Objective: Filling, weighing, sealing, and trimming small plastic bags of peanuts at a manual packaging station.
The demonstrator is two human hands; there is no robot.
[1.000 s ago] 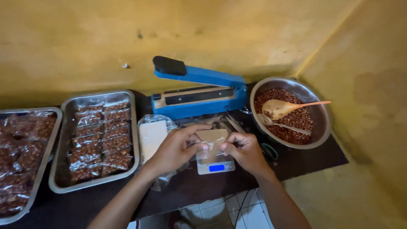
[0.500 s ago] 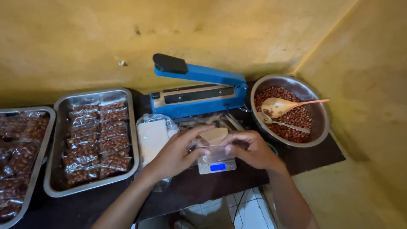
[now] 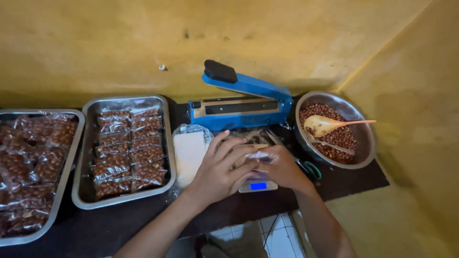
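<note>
Hands: left hand (image 3: pixel 221 167) and right hand (image 3: pixel 283 167) met over a small digital scale (image 3: pixel 258 185) near the counter's near edge; both were closed together on a small clear bag (image 3: pixel 258 155), the left fingers curled across its top, the right fingers pinching its right side.
Bag: held just above the scale, between the two hands; its contents were mostly hidden by the fingers.
Scale: pale body with a lit blue display facing the near side, partly covered by the hands.
Sealer: blue heat sealer (image 3: pixel 241 102) stood beyond the hands, against the yellow wall, its arm raised with a black grip at the left end.
Bowl: metal bowl (image 3: pixel 363 143) of reddish peanuts at the right, with a wooden spoon (image 3: pixel 330 125) lying in it.
Stack: pile of empty clear bags (image 3: pixel 190 150) just left of the left hand.
Trays: metal tray (image 3: pixel 91 186) filled with packed peanut bags left of the stack; second tray (image 3: pixel 62 191) of filled bags at the far left.
Counter: dark counter (image 3: pixel 354 179) carried all of it.
</note>
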